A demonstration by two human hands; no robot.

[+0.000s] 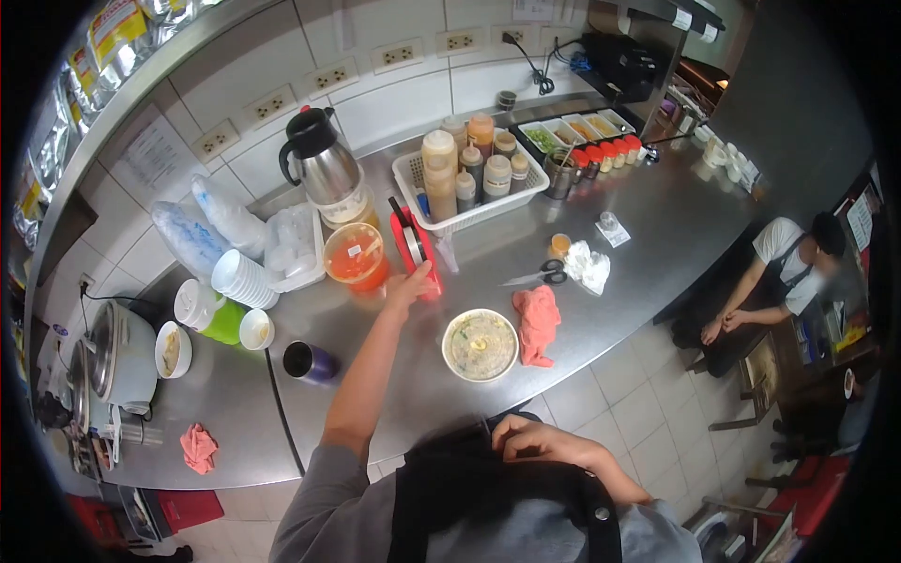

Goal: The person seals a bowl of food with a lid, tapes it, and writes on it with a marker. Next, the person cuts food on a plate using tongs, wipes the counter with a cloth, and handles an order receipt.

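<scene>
My left arm stretches forward over the steel counter, and my left hand [409, 284] has its fingers closed on the near end of a red tape dispenser [402, 225] with a pale roll in it. Left of that hand is a clear tub of orange-red liquid [357, 258] with a lid. A white bowl of food [480, 344], yellow pieces on top, stands near the counter's front edge. Close to my waist, against the black apron, my right hand [540, 438] has curled fingers; whatever is inside them is hidden.
Right of the bowl lie a pink cloth [537, 326], scissors [549, 273] and crumpled tissue [587, 267]. Sauce bottles fill a white basket [469, 221] at the back. A steel jug [319, 155], stacked cups [243, 277] and a dark tumbler [310, 362] stand leftward. A person [774, 281] sits at right.
</scene>
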